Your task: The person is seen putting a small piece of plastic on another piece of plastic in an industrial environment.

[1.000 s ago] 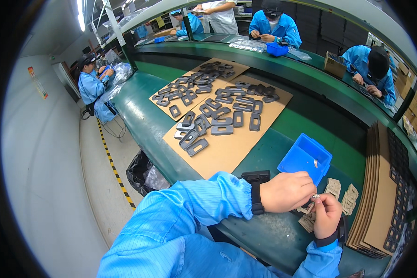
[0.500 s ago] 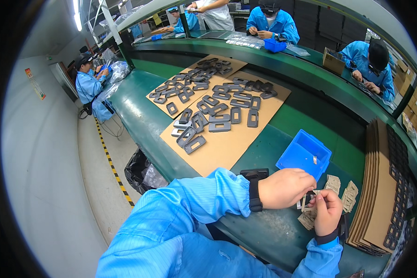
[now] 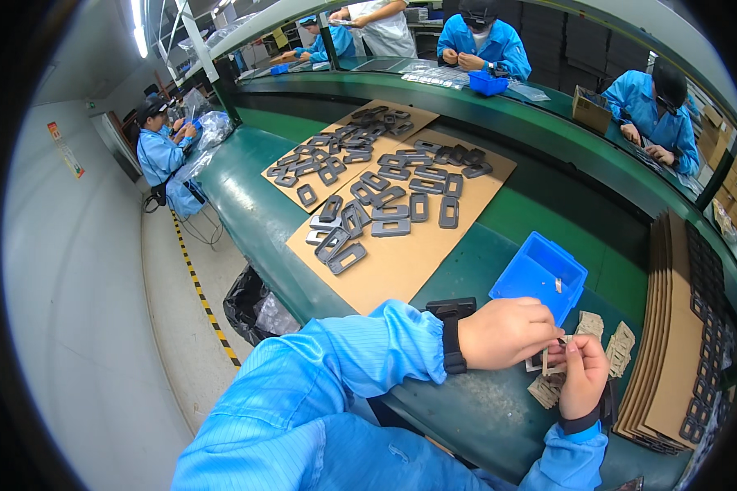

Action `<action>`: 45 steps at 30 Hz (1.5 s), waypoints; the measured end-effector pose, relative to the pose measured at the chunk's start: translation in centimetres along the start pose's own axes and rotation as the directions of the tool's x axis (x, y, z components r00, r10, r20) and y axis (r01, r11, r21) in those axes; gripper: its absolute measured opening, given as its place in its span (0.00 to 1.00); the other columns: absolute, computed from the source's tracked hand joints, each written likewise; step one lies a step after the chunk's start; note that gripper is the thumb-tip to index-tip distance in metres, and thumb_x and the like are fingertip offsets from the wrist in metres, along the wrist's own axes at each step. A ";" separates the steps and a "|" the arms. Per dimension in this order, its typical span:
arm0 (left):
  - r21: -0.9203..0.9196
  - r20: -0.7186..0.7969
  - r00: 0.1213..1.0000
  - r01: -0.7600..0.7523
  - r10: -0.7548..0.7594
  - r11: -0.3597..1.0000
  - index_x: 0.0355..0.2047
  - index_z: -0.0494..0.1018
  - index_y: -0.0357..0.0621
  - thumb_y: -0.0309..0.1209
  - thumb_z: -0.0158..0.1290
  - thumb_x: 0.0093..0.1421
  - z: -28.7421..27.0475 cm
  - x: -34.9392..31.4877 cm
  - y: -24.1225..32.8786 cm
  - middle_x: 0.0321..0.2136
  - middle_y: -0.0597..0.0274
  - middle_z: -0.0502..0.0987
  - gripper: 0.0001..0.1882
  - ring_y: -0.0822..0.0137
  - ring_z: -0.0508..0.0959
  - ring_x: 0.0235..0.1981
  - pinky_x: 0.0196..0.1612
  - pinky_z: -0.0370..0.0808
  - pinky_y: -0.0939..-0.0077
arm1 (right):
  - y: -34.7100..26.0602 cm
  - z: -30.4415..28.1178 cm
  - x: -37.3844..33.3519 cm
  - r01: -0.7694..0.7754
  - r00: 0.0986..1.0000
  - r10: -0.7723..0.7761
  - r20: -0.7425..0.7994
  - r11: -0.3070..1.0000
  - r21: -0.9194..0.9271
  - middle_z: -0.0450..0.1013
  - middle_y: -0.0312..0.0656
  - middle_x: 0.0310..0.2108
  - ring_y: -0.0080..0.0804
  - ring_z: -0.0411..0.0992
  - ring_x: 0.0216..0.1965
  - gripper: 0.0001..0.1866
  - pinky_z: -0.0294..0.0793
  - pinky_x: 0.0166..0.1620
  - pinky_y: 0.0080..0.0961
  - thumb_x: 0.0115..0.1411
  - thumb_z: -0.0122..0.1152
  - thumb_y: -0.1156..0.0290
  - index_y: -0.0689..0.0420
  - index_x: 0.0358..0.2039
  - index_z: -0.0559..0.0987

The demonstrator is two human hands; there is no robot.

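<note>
Pinching a thin pale frame (image 3: 546, 361) between thumb and finger of the right hand (image 3: 582, 378), just above the counter (image 3: 475, 421) near its front edge. Meeting it at the top with bunched fingertips of the left hand (image 3: 506, 334); cannot tell whether gripping there. Surrounded by beige cut-out pieces (image 3: 590, 325), with a blue bin (image 3: 532, 280) just beyond, toward the counter's far edge. Flanked at right by stacked cardboard (image 3: 673, 327).

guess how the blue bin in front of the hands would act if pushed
The blue bin looks like thin-walled plastic, so probably stiff. With just a small pale piece visible inside, it is likely light. Sitting wide and low on the smooth-looking green table, it would probably slide rather than tip.
</note>
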State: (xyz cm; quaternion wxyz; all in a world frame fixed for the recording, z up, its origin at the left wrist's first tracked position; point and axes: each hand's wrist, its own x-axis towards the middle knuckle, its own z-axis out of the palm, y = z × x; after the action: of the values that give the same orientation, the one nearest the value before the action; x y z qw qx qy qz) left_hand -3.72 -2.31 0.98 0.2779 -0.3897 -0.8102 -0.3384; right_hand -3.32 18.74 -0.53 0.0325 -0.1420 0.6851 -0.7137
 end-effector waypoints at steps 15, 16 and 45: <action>0.214 0.040 0.992 -0.122 0.116 0.969 0.36 0.77 0.43 0.27 0.57 0.53 -0.2 0.0 0.2 0.29 0.66 0.74 0.09 0.66 0.77 0.32 0.29 0.75 0.74 | -1.2 -0.3 -0.1 -0.185 0.983 0.185 -0.001 0.983 -0.020 0.76 0.40 0.29 0.20 0.74 0.20 0.04 0.68 0.21 0.13 0.69 0.54 0.74 0.61 0.40 0.75; 0.214 0.039 0.992 -0.122 0.116 0.969 0.36 0.77 0.43 0.27 0.57 0.53 -0.1 0.0 0.2 0.29 0.66 0.74 0.09 0.66 0.77 0.32 0.29 0.75 0.74 | -1.0 -0.5 -0.1 -0.185 0.983 0.185 -0.001 0.983 -0.020 0.76 0.40 0.29 0.20 0.74 0.20 0.04 0.68 0.21 0.13 0.69 0.54 0.74 0.61 0.40 0.75; 0.108 -0.076 0.997 -0.003 0.011 0.994 0.29 0.74 0.42 0.28 0.60 0.55 -0.3 0.4 0.6 0.27 0.62 0.73 0.06 0.60 0.76 0.29 0.30 0.75 0.69 | 1.1 -0.5 -0.3 -0.050 0.998 0.053 -0.025 0.992 0.116 0.76 0.52 0.49 0.27 0.79 0.42 0.27 0.78 0.47 0.18 0.57 0.60 0.88 0.69 0.59 0.68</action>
State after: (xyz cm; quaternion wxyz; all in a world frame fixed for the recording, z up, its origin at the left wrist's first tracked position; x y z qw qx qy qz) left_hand -3.37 -2.02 1.64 0.3307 -0.3638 -0.8145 -0.3080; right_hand -3.35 19.22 -1.64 0.0495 -0.1124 0.6466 -0.7529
